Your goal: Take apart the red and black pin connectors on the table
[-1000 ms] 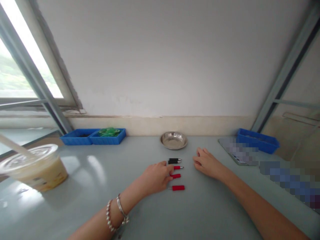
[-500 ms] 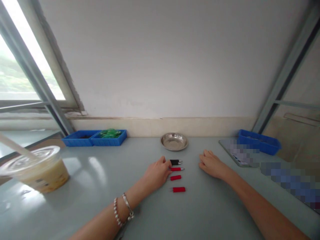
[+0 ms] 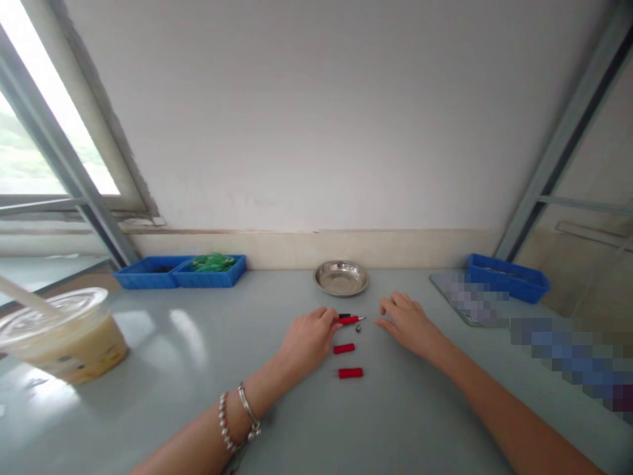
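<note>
My left hand [image 3: 311, 336] pinches a red pen barrel [image 3: 348, 320] with a pointed silver tip facing right. Just behind it a black pen [image 3: 345, 315] shows partly; my fingers and the red barrel cover the rest. A small silver piece [image 3: 359, 328], too small to name surely, lies on the table below the tip. Closer to me are a red barrel [image 3: 344, 348] and another red barrel [image 3: 351, 373], both lying flat. My right hand [image 3: 403, 322] hovers or rests to the right of the tip, thumb and fingers apart, holding nothing.
A round steel dish [image 3: 341, 278] stands by the wall. Two joined blue trays, one with green pieces [image 3: 213, 262], sit at the back left. A lidded drink cup [image 3: 64, 336] is at left. A blue tray [image 3: 507, 277] and a blurred flat panel [image 3: 459, 300] are at right.
The red pen has moved up next to the black one, in my left hand. A small silver piece now shows on the table. My right hand has moved left and its fingers have opened.
</note>
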`<state>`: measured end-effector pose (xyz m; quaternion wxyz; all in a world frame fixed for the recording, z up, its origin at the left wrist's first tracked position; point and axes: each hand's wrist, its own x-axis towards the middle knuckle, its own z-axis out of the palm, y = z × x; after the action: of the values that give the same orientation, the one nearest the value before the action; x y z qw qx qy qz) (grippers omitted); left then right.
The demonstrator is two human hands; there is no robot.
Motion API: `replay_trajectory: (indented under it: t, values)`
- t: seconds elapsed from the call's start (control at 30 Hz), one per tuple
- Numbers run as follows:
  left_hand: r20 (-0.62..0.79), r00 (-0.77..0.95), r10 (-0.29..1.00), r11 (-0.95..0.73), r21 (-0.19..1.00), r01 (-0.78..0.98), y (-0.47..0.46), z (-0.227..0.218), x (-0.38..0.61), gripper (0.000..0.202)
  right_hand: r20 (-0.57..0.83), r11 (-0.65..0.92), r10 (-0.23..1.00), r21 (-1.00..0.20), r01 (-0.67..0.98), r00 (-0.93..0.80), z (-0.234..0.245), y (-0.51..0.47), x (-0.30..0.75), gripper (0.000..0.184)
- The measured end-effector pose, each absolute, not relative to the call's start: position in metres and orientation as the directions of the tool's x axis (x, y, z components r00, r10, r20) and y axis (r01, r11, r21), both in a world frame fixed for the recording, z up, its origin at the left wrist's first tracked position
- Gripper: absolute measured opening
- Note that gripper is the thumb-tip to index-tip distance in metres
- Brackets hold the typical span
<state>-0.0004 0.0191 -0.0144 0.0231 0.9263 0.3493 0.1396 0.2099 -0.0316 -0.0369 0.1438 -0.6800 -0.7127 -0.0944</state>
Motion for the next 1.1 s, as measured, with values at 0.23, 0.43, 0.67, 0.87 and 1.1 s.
replay_trajectory:
  t: [0.23,0.43,0.67,0.87,1.1]
  values:
    - [0.335,0.658,0.675,-0.728,0.156,0.667,0.021,-0.017,-0.002,0.022,0.364,0.247,0.916,-0.177,0.953,-0.170,-0.041,-0.029,0.197,0.020]
    - [0.382,0.623,0.683,-0.709,0.145,0.690,0.021,-0.015,-0.002,0.024,0.365,0.340,0.897,-0.208,0.917,-0.250,-0.043,-0.027,0.180,0.022]
    - [0.379,0.619,0.688,-0.707,0.155,0.690,0.018,-0.014,-0.002,0.022,0.356,0.361,0.895,-0.229,0.904,-0.268,-0.057,-0.021,0.181,0.021]
    - [0.370,0.632,0.681,-0.712,0.133,0.689,0.015,-0.009,-0.002,0.023,0.367,0.355,0.897,-0.273,0.894,-0.245,-0.053,-0.022,0.175,0.017]
    - [0.391,0.633,0.669,-0.723,0.145,0.675,0.011,-0.006,-0.003,0.023,0.372,0.181,0.927,-0.526,0.831,0.034,-0.033,-0.023,0.203,0.008]
